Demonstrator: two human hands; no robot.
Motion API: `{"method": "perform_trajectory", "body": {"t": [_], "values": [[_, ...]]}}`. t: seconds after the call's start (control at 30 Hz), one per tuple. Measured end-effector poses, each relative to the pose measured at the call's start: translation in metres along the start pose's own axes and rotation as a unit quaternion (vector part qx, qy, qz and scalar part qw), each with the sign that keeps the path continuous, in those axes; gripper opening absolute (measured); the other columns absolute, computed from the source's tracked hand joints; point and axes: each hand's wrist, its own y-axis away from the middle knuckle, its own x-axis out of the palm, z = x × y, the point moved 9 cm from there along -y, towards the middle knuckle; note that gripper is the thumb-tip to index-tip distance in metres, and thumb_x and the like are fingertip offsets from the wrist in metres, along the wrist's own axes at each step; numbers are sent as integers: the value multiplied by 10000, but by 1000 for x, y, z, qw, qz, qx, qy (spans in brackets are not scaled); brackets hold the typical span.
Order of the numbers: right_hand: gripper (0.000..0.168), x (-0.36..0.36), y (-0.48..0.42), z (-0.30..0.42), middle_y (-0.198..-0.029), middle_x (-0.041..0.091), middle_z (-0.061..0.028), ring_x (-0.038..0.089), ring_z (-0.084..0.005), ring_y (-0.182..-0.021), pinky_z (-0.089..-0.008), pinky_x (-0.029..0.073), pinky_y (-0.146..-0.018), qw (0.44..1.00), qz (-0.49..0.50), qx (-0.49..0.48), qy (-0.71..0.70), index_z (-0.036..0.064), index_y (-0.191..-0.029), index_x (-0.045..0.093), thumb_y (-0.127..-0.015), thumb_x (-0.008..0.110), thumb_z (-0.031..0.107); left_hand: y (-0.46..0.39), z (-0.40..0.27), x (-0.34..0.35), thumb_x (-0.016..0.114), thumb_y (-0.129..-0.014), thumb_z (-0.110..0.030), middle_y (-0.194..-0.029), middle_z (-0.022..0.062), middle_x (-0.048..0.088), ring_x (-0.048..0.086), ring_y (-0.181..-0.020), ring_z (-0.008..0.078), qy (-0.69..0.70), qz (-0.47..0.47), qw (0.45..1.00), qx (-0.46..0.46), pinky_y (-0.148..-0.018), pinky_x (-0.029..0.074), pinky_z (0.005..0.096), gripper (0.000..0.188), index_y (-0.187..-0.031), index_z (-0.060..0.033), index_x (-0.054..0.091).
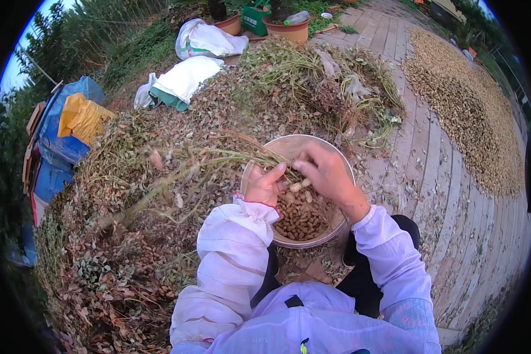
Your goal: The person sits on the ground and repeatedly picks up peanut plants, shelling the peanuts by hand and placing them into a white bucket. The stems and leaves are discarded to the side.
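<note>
My left hand is closed around the stems of a peanut plant, whose long stalks reach out to the left over the plant pile. My right hand is at the root end, its fingers bent against the roots and peanut pods; whether it grips a pod is hidden. Both hands are over a round, light-rimmed tub between my knees. Unshelled peanuts lie inside it.
Dried peanut plants heap up at left and ahead. Peanuts are spread over the paving at right. White sacks, potted plants and a green bag stand beyond; a yellow sack lies on blue containers.
</note>
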Motion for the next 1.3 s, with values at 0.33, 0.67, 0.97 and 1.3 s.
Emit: {"method": "perform_trajectory", "body": {"t": [0.33, 0.67, 0.97, 1.3], "values": [[357, 19, 22, 33, -938, 530, -112, 553, -315, -882, -392, 482, -684, 971, 192, -120, 81, 145, -1084, 594, -735, 591, 68, 2, -14, -5, 588, -856, -34, -918, 94, 614, 643, -817, 223, -49, -63, 997, 20, -678, 586, 354, 197, -1040, 7, 532], [395, 37, 25, 23, -946, 525, -117, 528, -302, -891, -377, 474, -706, 973, 190, -92, 93, 139, -1118, 604, -749, 544, 12, -4, -11, -20, 587, -846, -8, -913, 94, 605, 643, -779, 214, -40, -69, 996, 46, -623, 586, 346, 263, -1079, -15, 466], [515, 45, 22, 28, -955, 497, -87, 545, -282, -879, -364, 514, -615, 964, 165, -100, 184, 123, -1127, 544, -646, 726, 150, -4, -13, -22, 561, -867, -10, -940, 96, 604, 639, -796, 214, -41, -60, 997, 26, -643, 569, 352, 216, -1061, -9, 466], [327, 55, 22, 25, -827, 479, -102, 576, -275, -733, -348, 509, -528, 940, 105, -175, 273, 54, -926, 515, -663, 673, 169, -11, 5, -37, 484, -905, -114, -1044, 141, 602, 603, -944, 256, 41, -58, 997, -25, -829, 499, 411, 232, -1098, 11, 522]]}}
